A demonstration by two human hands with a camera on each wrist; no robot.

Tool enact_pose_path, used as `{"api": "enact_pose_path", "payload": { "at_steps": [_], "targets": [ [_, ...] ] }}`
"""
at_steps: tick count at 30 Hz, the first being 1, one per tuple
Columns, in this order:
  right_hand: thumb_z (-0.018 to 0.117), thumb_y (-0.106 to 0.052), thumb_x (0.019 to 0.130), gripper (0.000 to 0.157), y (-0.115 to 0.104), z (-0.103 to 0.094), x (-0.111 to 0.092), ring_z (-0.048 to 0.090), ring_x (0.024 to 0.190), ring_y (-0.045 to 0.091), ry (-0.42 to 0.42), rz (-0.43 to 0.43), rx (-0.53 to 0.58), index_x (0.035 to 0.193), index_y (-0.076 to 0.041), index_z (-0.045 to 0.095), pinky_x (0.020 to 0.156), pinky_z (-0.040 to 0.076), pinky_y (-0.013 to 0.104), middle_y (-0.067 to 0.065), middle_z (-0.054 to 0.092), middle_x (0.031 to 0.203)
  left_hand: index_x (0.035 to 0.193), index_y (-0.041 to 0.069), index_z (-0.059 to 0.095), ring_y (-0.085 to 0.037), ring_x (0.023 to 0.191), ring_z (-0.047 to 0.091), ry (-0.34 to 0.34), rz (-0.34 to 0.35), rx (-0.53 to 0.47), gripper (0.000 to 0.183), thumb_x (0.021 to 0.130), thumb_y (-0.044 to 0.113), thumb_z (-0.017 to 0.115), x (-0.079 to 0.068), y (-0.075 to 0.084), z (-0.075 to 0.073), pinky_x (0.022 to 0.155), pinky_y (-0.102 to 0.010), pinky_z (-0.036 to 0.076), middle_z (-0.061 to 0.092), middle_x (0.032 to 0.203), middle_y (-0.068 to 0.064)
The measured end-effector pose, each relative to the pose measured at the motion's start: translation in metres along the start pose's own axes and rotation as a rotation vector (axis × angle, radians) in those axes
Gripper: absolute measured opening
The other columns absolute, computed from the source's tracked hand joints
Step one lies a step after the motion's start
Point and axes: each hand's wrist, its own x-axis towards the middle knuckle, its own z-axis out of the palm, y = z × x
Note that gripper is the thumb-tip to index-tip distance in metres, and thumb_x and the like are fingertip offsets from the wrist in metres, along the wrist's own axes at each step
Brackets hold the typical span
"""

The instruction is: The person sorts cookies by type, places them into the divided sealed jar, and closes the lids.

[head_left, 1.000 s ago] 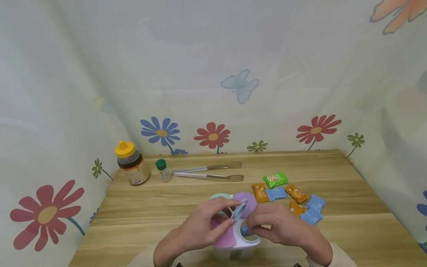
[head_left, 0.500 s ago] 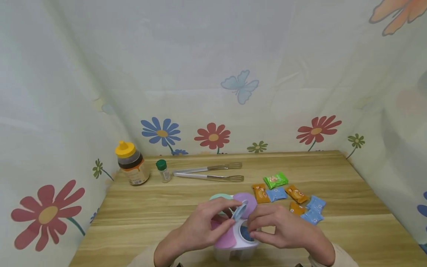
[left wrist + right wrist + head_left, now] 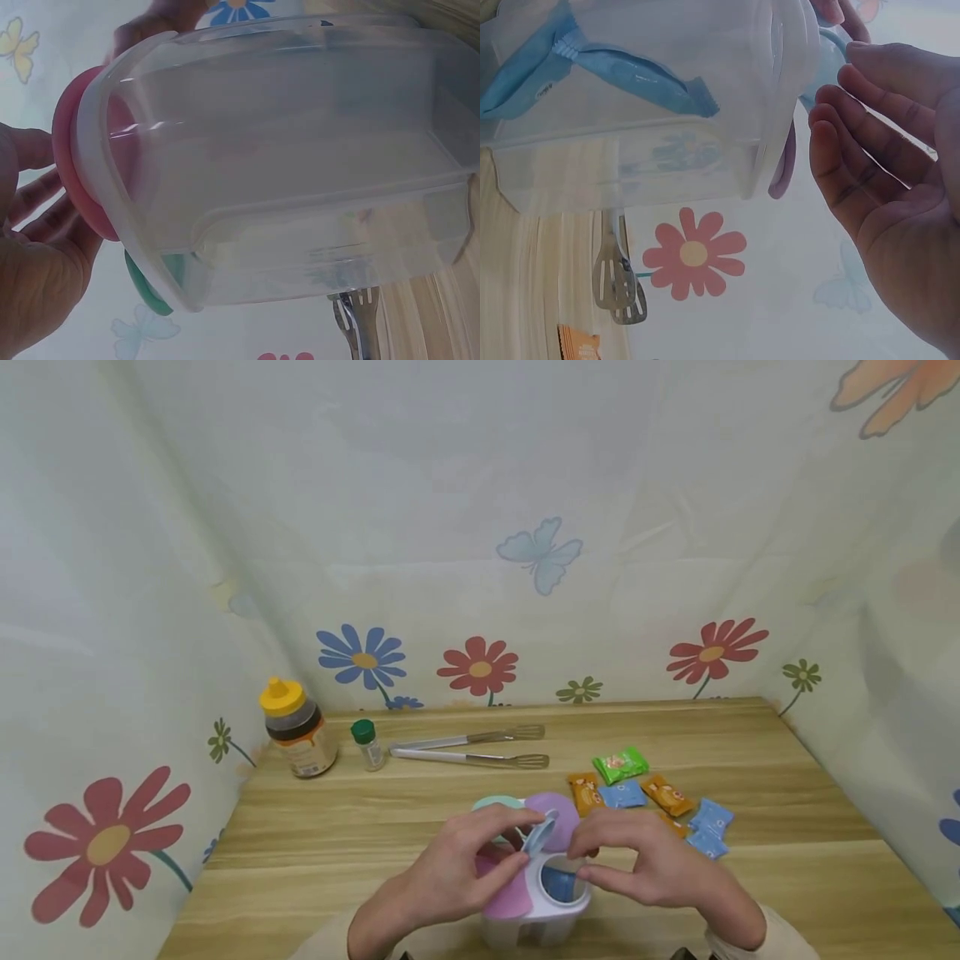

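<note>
A clear plastic box with a white top (image 3: 534, 875) and several round coloured lids stands at the front of the table. My left hand (image 3: 465, 864) pinches the light blue lid (image 3: 542, 833), which is lifted up from its round opening. The pink lid (image 3: 510, 897), purple lid (image 3: 564, 820) and green lid (image 3: 495, 802) lie down on the top. Inside the opened compartment are blue wrapped packets (image 3: 634, 73), seen through the wall in the right wrist view. My right hand (image 3: 652, 864) hovers at the opening's right rim, fingers loosely bent and holding nothing.
Beyond the box lie orange packets (image 3: 666, 795), blue packets (image 3: 710, 817) and a green packet (image 3: 621, 764). Metal tongs (image 3: 468, 750) rest farther back. To the left stand a green-capped shaker (image 3: 367, 746) and a yellow-topped squeeze bottle (image 3: 300, 731).
My right hand has let a blue packet drop into the opened compartment and drawn back a little to the right. The left hand keeps holding the blue lid up.
</note>
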Motion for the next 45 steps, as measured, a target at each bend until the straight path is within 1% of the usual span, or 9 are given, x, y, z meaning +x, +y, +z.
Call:
{"api": "enact_pose_path", "payload": {
  "at_steps": [7, 12, 15, 18, 24, 28, 32, 39, 45],
  "targets": [
    [0.080, 0.007, 0.069, 0.038, 0.008, -0.002, -0.006, 0.066, 0.089, 0.013, 0.039, 0.054, -0.018, 0.101, -0.010, 0.069, 0.083, 0.053, 0.017, 0.003, 0.070, 0.096, 0.133, 0.019, 0.055, -0.004, 0.092, 0.063, -0.001, 0.001, 0.011, 0.040, 0.094, 0.011, 0.063, -0.001, 0.000, 0.001, 0.074, -0.013, 0.056, 0.063, 0.113, 0.001],
    [0.080, 0.009, 0.068, 0.039, 0.015, -0.003, -0.011, 0.066, 0.085, 0.013, 0.084, 0.088, -0.030, 0.101, -0.009, 0.070, 0.076, 0.054, 0.017, 0.005, 0.071, 0.096, 0.133, 0.020, 0.055, -0.004, 0.092, 0.062, -0.001, -0.011, 0.012, 0.041, 0.094, 0.012, 0.064, -0.001, 0.000, 0.001, 0.074, -0.013, 0.056, 0.062, 0.113, 0.002],
    [0.080, 0.008, 0.069, 0.039, 0.020, -0.005, -0.013, 0.064, 0.083, 0.012, 0.097, 0.101, -0.057, 0.102, -0.010, 0.070, 0.072, 0.054, 0.018, 0.003, 0.071, 0.096, 0.133, 0.021, 0.055, -0.004, 0.092, 0.062, -0.001, -0.023, 0.007, 0.041, 0.094, 0.013, 0.064, -0.001, 0.000, 0.001, 0.074, -0.013, 0.056, 0.062, 0.113, 0.003],
    [0.081, 0.006, 0.070, 0.039, 0.024, -0.008, -0.015, 0.063, 0.083, 0.010, 0.100, 0.126, -0.109, 0.103, -0.013, 0.070, 0.072, 0.054, 0.018, -0.002, 0.070, 0.097, 0.133, 0.021, 0.055, -0.003, 0.092, 0.062, 0.001, -0.016, 0.013, 0.041, 0.094, 0.013, 0.064, -0.001, 0.000, 0.001, 0.074, -0.013, 0.056, 0.062, 0.113, 0.003],
    [0.080, -0.004, 0.078, 0.035, 0.031, -0.012, -0.021, 0.065, 0.087, 0.006, 0.069, 0.249, -0.172, 0.106, -0.022, 0.069, 0.075, 0.056, 0.020, -0.010, 0.070, 0.100, 0.134, 0.022, 0.055, -0.003, 0.092, 0.062, 0.000, -0.026, 0.010, 0.042, 0.094, 0.013, 0.064, -0.002, 0.000, 0.000, 0.075, -0.013, 0.056, 0.062, 0.113, 0.003],
    [0.080, -0.006, 0.078, 0.034, 0.037, -0.013, -0.026, 0.066, 0.085, 0.008, 0.083, 0.296, -0.226, 0.106, -0.022, 0.069, 0.072, 0.058, 0.025, -0.009, 0.070, 0.099, 0.134, 0.023, 0.054, -0.003, 0.093, 0.062, -0.003, -0.035, 0.008, 0.042, 0.094, 0.013, 0.064, -0.002, 0.000, 0.000, 0.076, -0.013, 0.056, 0.062, 0.113, 0.004],
    [0.081, -0.005, 0.076, 0.035, 0.046, -0.012, -0.034, 0.066, 0.083, 0.009, 0.092, 0.353, -0.277, 0.105, -0.021, 0.069, 0.071, 0.058, 0.025, -0.009, 0.071, 0.097, 0.134, 0.022, 0.055, -0.003, 0.092, 0.062, -0.001, -0.026, 0.012, 0.042, 0.094, 0.012, 0.064, -0.002, 0.000, 0.000, 0.075, -0.013, 0.056, 0.062, 0.113, 0.003],
    [0.079, -0.014, 0.081, 0.027, 0.058, -0.010, -0.045, 0.065, 0.086, 0.007, 0.043, 0.536, -0.334, 0.106, -0.021, 0.070, 0.073, 0.058, 0.028, -0.012, 0.070, 0.099, 0.134, 0.022, 0.055, -0.003, 0.093, 0.062, -0.004, -0.023, 0.019, 0.042, 0.094, 0.012, 0.064, -0.002, 0.000, 0.000, 0.075, -0.013, 0.056, 0.062, 0.113, 0.003],
    [0.078, -0.012, 0.082, 0.026, 0.069, -0.010, -0.052, 0.067, 0.085, 0.015, 0.019, 0.620, -0.335, 0.106, -0.020, 0.070, 0.073, 0.059, 0.033, -0.009, 0.071, 0.099, 0.134, 0.022, 0.055, -0.004, 0.093, 0.062, -0.004, -0.024, 0.016, 0.043, 0.094, 0.011, 0.064, -0.002, 0.000, 0.000, 0.076, -0.013, 0.056, 0.062, 0.113, 0.003]
  ]
}}
